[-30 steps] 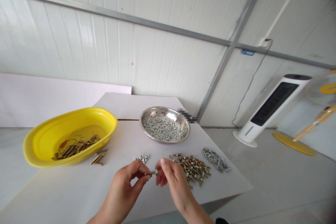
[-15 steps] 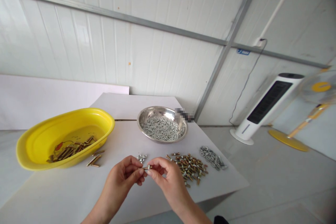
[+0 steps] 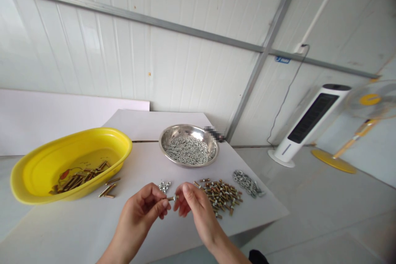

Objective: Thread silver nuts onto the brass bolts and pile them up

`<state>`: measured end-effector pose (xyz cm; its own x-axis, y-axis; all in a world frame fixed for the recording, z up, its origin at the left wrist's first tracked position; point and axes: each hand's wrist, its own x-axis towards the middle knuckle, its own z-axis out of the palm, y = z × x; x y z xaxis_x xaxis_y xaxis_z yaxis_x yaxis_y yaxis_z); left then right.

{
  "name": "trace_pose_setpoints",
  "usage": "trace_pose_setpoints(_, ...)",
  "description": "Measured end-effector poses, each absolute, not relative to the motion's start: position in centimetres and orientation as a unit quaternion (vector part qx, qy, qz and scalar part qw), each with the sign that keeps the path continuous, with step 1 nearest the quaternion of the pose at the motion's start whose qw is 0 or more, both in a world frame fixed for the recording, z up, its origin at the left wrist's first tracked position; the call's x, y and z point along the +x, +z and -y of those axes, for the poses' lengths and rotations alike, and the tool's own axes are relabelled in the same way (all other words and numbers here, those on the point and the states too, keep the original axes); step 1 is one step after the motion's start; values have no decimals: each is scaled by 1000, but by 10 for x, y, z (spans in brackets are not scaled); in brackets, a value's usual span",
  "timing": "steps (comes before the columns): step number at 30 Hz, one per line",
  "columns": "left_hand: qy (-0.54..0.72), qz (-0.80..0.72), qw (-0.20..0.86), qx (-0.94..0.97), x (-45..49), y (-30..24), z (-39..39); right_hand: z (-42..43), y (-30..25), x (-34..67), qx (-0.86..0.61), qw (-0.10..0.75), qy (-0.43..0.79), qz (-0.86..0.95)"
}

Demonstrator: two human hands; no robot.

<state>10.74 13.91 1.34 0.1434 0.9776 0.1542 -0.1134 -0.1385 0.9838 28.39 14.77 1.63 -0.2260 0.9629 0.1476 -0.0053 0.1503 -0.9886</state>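
Between thumb and fingers, my left hand [image 3: 140,208] grips a brass-coloured bolt [image 3: 172,199] with a silver nut near its right end. Close to that end is my right hand [image 3: 198,210], its thumb lifted apart from the fingers; the fingertips are at or just beside the bolt. Just behind my hands lie several loose silver nuts [image 3: 164,186] on the white table [image 3: 173,239]. A pile of bolts fitted with nuts [image 3: 223,196] spreads to the right of my right hand, partly hidden by it.
On the left, a yellow basin [image 3: 69,140] holds long brass-coloured bolts; a few loose bolts [image 3: 108,189] lie beside it. A steel bowl [image 3: 189,165] of nuts stands at the back. Grey washers or nuts [image 3: 247,183] are heaped near the right table edge.
My right thumb has lifted off the nut and bolt, and the right fingers have opened. My left hand keeps its hold on the bolt. The view has shifted slightly.
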Motion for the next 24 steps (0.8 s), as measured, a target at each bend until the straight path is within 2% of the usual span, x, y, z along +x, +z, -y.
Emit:
trace_pose_setpoints(7, 527, -371, 599, 475, 105, 17, -145, -150, 19, 283, -416, 463, 423, 658)
trace_pose_setpoints(11, 504, -379, 601, 491, 107, 12, -145, -151, 16, 283, -432, 455, 413, 660)
trace_pose_setpoints(15, 486, -396, 547, 555, 108, 7, -143, -145, 11, 280, -424, 420, 460, 658)
trace_pose_setpoints(20, 421, -425, 375, 708, 110, 10, -133, -139, -6, 277, -458, 372, 527, 612)
trace_pose_setpoints(22, 401, -405, 366, 735, 112, 10, -129, -139, -9, 281, -450, 362, 544, 609)
trace_pose_setpoints(24, 400, -390, 387, 734, 114, 8, -126, -139, -8, 286, -445, 386, 525, 614)
